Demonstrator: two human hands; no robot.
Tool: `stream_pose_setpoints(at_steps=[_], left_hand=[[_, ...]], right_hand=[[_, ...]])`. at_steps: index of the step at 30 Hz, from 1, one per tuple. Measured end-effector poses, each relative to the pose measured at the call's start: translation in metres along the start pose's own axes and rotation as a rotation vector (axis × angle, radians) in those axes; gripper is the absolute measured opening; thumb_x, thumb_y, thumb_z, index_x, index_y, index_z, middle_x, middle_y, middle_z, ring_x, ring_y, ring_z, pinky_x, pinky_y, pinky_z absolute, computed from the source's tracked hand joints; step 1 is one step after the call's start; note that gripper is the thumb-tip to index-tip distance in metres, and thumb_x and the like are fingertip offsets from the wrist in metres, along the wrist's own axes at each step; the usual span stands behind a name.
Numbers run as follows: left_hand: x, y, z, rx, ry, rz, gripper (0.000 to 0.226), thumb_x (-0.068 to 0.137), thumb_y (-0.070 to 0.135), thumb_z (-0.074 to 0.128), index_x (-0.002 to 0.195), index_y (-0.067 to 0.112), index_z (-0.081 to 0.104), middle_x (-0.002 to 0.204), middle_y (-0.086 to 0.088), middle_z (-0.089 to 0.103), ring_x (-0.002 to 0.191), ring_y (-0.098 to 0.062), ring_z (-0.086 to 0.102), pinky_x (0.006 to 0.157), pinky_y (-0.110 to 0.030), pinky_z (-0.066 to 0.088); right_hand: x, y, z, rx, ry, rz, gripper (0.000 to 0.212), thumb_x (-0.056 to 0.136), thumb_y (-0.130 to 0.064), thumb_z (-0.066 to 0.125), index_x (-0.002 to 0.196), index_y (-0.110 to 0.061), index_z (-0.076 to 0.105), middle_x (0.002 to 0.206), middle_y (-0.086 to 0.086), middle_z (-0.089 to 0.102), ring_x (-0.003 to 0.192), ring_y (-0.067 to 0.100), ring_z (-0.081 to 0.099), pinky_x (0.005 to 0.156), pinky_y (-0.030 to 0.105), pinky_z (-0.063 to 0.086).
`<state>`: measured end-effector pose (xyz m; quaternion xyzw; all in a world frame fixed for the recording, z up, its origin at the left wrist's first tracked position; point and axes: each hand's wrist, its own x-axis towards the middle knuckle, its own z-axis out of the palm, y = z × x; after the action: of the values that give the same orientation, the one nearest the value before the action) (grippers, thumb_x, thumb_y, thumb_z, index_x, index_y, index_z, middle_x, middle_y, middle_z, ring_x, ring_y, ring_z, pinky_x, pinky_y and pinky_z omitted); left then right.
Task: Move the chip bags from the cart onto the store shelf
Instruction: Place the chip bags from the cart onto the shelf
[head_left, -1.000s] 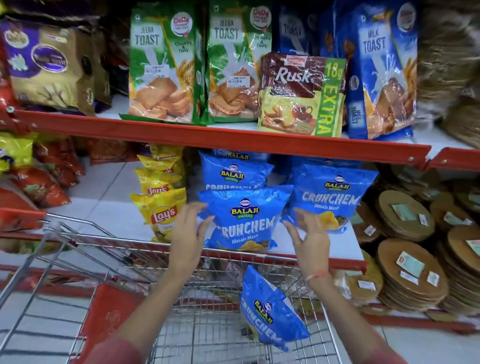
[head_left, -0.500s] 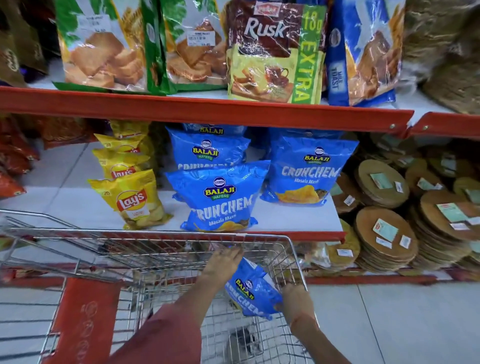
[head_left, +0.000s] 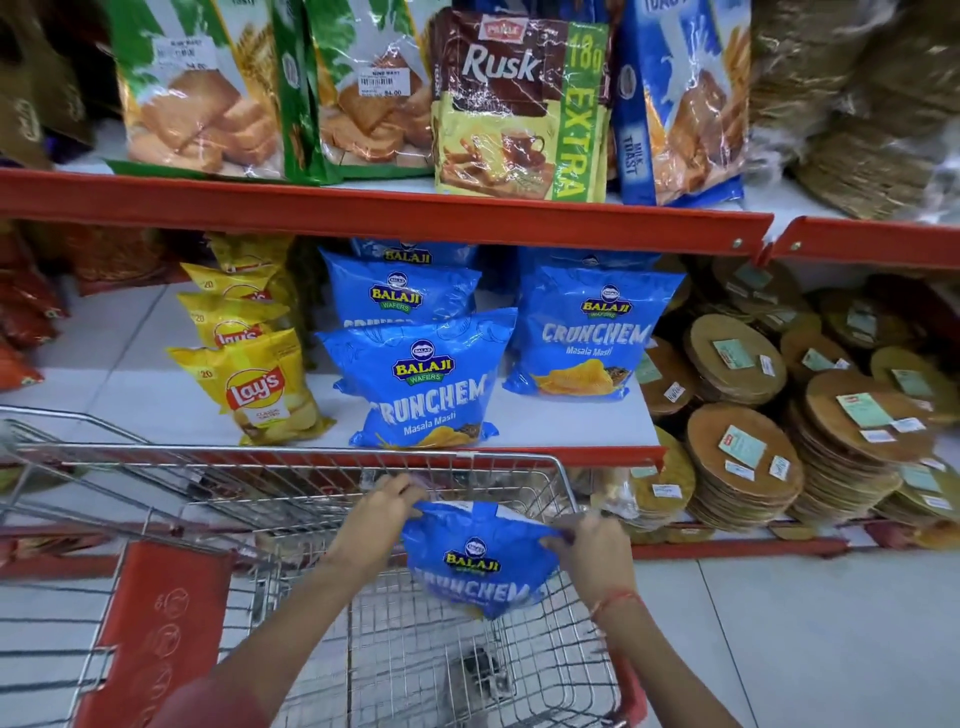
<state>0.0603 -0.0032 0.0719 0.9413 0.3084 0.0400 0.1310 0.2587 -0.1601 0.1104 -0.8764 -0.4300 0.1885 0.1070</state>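
A blue Balaji Crunchem chip bag (head_left: 475, 564) hangs inside the wire cart (head_left: 291, 460), held by its top corners. My left hand (head_left: 382, 512) pinches the bag's upper left corner and my right hand (head_left: 589, 545) pinches its upper right corner. On the white shelf (head_left: 571, 421) behind the cart, another blue Crunchem bag (head_left: 426, 379) stands at the front edge. Two more blue bags (head_left: 589, 327) (head_left: 400, 291) stand behind and to the right of it.
Yellow Lay's bags (head_left: 257, 384) stand to the left on the same shelf. Stacks of round brown papad packs (head_left: 743, 457) fill the right. The red shelf edge (head_left: 384, 213) above carries toast and rusk packs (head_left: 519, 104). The cart's red child-seat flap (head_left: 158, 629) is at lower left.
Both hands dropped from the shelf bag into the cart and took hold of the blue bag lying there, turning it upright. The camera tilted downward.
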Motion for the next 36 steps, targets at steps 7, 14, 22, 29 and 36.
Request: stream_pose_setpoints(at_steps=[7, 14, 22, 29, 36], left_hand=[[0.003, 0.025, -0.094, -0.344, 0.236, -0.15, 0.009, 0.085, 0.011, 0.062, 0.093, 0.009, 0.064, 0.097, -0.009, 0.072, 0.091, -0.025, 0.065, 0.078, -0.028, 0.045], [0.041, 0.063, -0.163, -0.4, 0.43, -0.071, 0.012, 0.083, 0.01, 0.063, 0.094, 0.005, 0.065, 0.099, -0.011, 0.074, 0.093, -0.022, 0.069, 0.078, -0.029, 0.046], [0.12, 0.121, -0.15, -0.396, 0.391, -0.099, 0.017, 0.089, 0.016, 0.058, 0.103, 0.008, 0.063, 0.101, -0.013, 0.073, 0.097, -0.029, 0.065, 0.08, -0.039, 0.05], [0.177, 0.144, -0.114, -0.302, 0.249, -0.094, 0.01, 0.091, 0.01, 0.054, 0.095, 0.003, 0.061, 0.103, -0.015, 0.071, 0.1, -0.026, 0.064, 0.074, -0.039, 0.05], [0.199, 0.143, -0.106, -0.267, 0.221, -0.048, 0.013, 0.089, 0.012, 0.059, 0.098, 0.002, 0.06, 0.103, -0.016, 0.071, 0.1, -0.03, 0.065, 0.078, -0.042, 0.056]], right_hand=[[0.003, -0.022, -0.088, 0.345, 0.366, -0.036, 0.017, 0.07, -0.021, 0.081, 0.082, -0.01, 0.076, 0.075, 0.013, 0.077, 0.064, 0.021, 0.066, 0.061, 0.018, 0.049], [0.033, -0.03, -0.157, 0.439, 0.735, -0.081, 0.013, 0.072, -0.022, 0.079, 0.08, -0.012, 0.077, 0.07, 0.015, 0.075, 0.058, 0.019, 0.059, 0.048, 0.019, 0.037], [0.114, 0.014, -0.186, 0.463, 0.851, 0.083, 0.01, 0.076, -0.021, 0.074, 0.084, -0.015, 0.076, 0.083, 0.017, 0.076, 0.076, 0.035, 0.069, 0.068, 0.039, 0.056], [0.159, 0.052, -0.181, 0.381, 0.767, 0.211, 0.009, 0.079, -0.015, 0.072, 0.086, -0.012, 0.076, 0.086, 0.023, 0.074, 0.079, 0.038, 0.067, 0.067, 0.036, 0.052], [0.162, 0.061, -0.18, 0.345, 0.66, 0.319, 0.02, 0.085, -0.019, 0.066, 0.102, -0.01, 0.071, 0.095, 0.029, 0.07, 0.092, 0.042, 0.063, 0.077, 0.041, 0.052]])
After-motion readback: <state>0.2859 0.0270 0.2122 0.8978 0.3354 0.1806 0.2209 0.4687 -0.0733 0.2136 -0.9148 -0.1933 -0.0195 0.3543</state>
